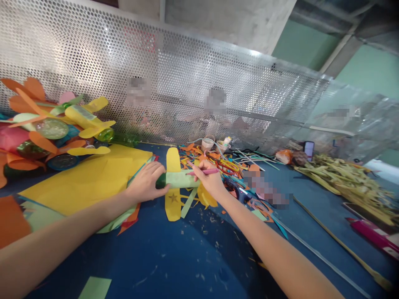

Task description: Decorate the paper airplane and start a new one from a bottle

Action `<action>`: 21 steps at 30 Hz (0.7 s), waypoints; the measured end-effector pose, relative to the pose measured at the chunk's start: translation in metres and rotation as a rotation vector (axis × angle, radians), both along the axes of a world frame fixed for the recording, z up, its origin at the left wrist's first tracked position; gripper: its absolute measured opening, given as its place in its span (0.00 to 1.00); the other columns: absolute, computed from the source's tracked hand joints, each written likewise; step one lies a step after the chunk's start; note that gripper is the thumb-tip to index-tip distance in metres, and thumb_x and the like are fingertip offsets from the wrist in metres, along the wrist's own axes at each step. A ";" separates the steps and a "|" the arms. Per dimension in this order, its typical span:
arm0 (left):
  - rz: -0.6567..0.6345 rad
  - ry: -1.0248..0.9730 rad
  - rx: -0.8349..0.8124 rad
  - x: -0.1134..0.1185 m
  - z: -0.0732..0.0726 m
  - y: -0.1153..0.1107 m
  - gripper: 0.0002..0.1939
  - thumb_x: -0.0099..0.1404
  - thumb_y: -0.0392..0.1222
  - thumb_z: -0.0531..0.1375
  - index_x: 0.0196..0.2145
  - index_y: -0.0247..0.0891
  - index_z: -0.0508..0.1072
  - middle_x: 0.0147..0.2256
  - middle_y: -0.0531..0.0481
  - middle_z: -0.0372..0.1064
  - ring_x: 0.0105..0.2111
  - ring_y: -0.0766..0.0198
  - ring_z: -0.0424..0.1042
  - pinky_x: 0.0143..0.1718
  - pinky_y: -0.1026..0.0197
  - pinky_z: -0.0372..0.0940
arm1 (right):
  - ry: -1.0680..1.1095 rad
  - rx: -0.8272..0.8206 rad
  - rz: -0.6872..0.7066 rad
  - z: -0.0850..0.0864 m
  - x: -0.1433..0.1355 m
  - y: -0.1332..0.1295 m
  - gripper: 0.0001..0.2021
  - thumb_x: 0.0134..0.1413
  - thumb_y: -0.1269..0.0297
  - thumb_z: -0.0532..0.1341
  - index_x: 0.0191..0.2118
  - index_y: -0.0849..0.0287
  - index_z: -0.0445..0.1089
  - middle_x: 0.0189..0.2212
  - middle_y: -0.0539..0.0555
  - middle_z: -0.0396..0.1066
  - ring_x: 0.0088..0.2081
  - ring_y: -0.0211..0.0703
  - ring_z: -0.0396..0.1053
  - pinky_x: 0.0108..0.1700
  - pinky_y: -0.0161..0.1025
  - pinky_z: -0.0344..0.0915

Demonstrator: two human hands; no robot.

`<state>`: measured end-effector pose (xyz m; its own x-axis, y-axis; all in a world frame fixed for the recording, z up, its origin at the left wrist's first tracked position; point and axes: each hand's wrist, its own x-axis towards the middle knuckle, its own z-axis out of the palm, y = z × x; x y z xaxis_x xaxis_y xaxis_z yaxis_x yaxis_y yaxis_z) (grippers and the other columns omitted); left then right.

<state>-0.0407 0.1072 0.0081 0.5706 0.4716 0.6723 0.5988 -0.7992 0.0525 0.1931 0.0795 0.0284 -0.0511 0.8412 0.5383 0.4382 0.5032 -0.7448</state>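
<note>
A: Subject and position?
B: One bottle [181,179], wrapped in pale green paper, lying crosswise at centre of my head view, over the blue table [149,253]. Whether it touches the table, I cannot tell. Yellow wings [172,207] extend to its near and far sides; the near one bears a dark star [173,198].

A: Left hand [149,180]?
B: Closed around the dark green end, thumb on the near side, fingers on the far side.

A: Right hand [210,179]?
B: Gripping a pink pen [209,171] at the other end, point toward the wrap. Contact of the point: I cannot tell.

A: Surroundings, working outward?
B: Just right of the wings, a pale green strip [188,203]. Beyond the hands, a heap of coloured scraps [187,155]. Left, yellow sheets [84,176]; farther left, a pile of winged bottles [81,116]. Far right, dry husks [346,178], a thin stick [336,238] and a magenta box [372,236]. Behind everything, I record a perforated metal screen [187,79].
</note>
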 end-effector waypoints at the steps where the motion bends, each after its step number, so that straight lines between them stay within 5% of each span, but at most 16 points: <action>1: 0.001 0.002 -0.002 0.000 0.000 0.000 0.11 0.57 0.46 0.57 0.35 0.39 0.62 0.38 0.43 0.66 0.43 0.52 0.65 0.44 0.50 0.61 | -0.005 -0.010 0.003 0.000 0.000 0.000 0.15 0.56 0.56 0.56 0.22 0.55 0.56 0.16 0.46 0.66 0.25 0.40 0.69 0.38 0.40 0.64; 21: 0.006 0.004 -0.011 0.000 0.000 0.000 0.11 0.57 0.45 0.57 0.35 0.39 0.61 0.38 0.43 0.65 0.43 0.52 0.65 0.45 0.51 0.61 | -0.003 -0.013 -0.016 -0.001 0.002 0.002 0.15 0.56 0.55 0.55 0.22 0.54 0.57 0.16 0.47 0.67 0.26 0.40 0.71 0.38 0.39 0.65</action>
